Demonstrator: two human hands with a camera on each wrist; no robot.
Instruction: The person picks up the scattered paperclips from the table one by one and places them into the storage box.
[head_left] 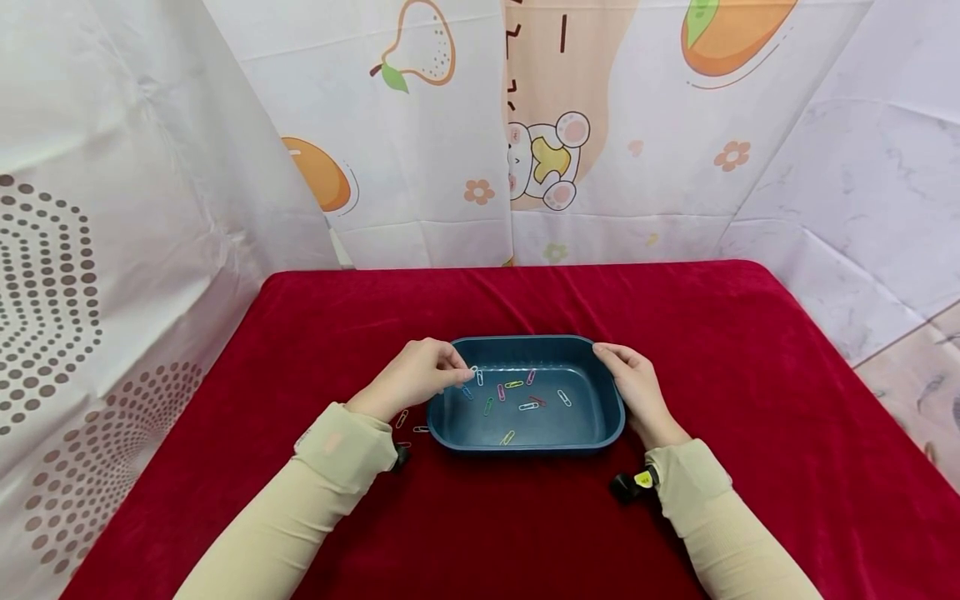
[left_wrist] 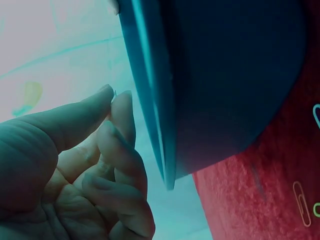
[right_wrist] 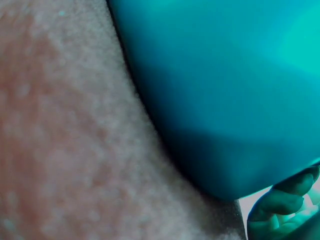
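Observation:
A dark blue rectangular tray (head_left: 525, 447) sits on the red cloth, with several coloured paper clips scattered over its floor, among them a green clip (head_left: 489, 407) and a pink clip (head_left: 501, 392). Over the tray's left side, my left hand (head_left: 416, 377) pinches a small paper clip (head_left: 474, 369) between thumb and forefinger. Only a sliver of that clip shows at the fingertips in the left wrist view. My right hand (head_left: 637, 387) grips the tray's rim near the back right corner, thumb on top. Its fingers curl against the tray's outer wall in the right wrist view.
Left of the tray, partly beside my left wrist, lie several more clips, including an orange clip (head_left: 402, 418) and a white clip (head_left: 421, 429). The red cloth (head_left: 360, 317) covers the whole table. Printed curtains (head_left: 420, 183) hang behind and at the sides.

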